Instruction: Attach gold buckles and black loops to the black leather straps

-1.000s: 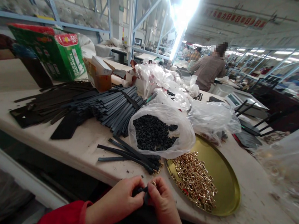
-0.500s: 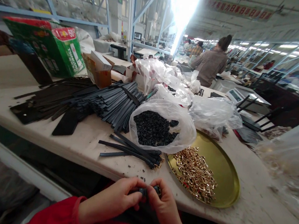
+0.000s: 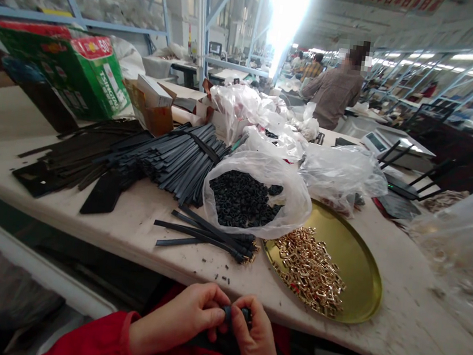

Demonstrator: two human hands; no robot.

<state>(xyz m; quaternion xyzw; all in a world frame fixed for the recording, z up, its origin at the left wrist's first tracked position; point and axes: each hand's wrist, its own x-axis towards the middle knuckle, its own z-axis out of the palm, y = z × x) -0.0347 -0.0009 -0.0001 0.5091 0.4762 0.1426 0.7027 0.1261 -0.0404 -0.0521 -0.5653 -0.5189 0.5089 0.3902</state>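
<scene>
Just below the table's front edge, my left hand (image 3: 193,312) and my right hand (image 3: 254,329) meet, fingers pinched close together. Between them is a dark strap (image 3: 227,312), mostly covered by the fingers; its far end is hidden. On the table ahead lie several dark straps (image 3: 202,236) with gold buckles at their right ends. An open plastic bag (image 3: 297,207) behind them holds small black loops (image 3: 242,201). To the right, a gold oval tray (image 3: 356,271) carries a heap of small gold buckles (image 3: 314,269).
A large bundle of dark straps (image 3: 183,157) and flat black strips (image 3: 81,151) cover the table's left side. Behind stand a green box (image 3: 60,72) and a small brown carton (image 3: 152,108). Plastic bags (image 3: 343,172) and a scale (image 3: 398,144) sit at the back right. A person (image 3: 334,92) stands beyond.
The view has shifted slightly. Both hands stay together at the dark strap, with small finger movements; the gold glint by my right fingers no longer shows.
</scene>
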